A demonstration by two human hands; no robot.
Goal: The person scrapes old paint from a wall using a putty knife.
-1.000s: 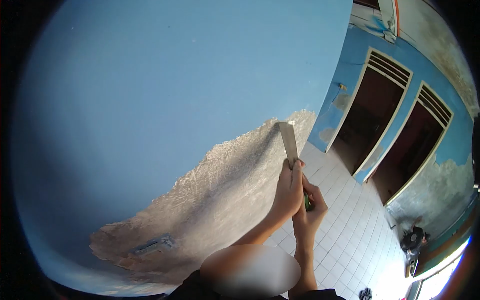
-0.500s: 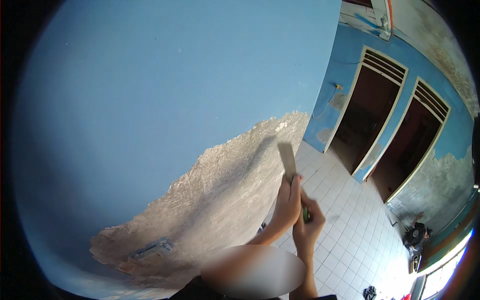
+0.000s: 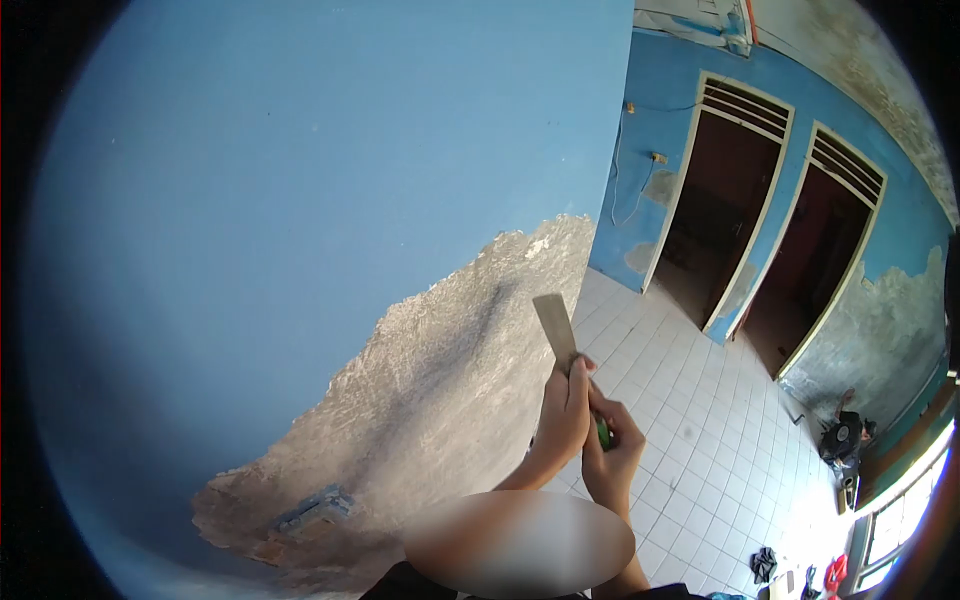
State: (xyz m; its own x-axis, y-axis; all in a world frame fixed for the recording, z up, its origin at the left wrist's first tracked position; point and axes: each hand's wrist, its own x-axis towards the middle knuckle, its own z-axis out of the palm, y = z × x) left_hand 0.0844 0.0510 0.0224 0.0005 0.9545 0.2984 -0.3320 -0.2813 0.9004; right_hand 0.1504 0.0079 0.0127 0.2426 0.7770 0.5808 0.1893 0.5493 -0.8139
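Both my hands are on a scraper (image 3: pixel 556 325) with a flat metal blade and a green handle. My left hand (image 3: pixel 566 415) grips it just below the blade, thumb along the metal. Behind and below it, my right hand (image 3: pixel 614 445) is wrapped round the green handle. The blade points up and stands apart from the wall. Beside it is a blue wall (image 3: pixel 330 180) with a large bare patch of rough plaster (image 3: pixel 430 370). Low in that patch sits a wall box (image 3: pixel 315 510). A blurred oval hides part of my forearms.
Two dark doorways (image 3: pixel 718 200) open in the far blue wall. White floor tiles (image 3: pixel 690 420) lie below. Another person (image 3: pixel 846 440) is low by the right wall, near a bright window (image 3: pixel 900 515). A dark cloth (image 3: pixel 764 565) lies on the floor.
The scraper has come down and away from the upper edge of the bare patch, with both hands still on it. The view has turned toward the right.
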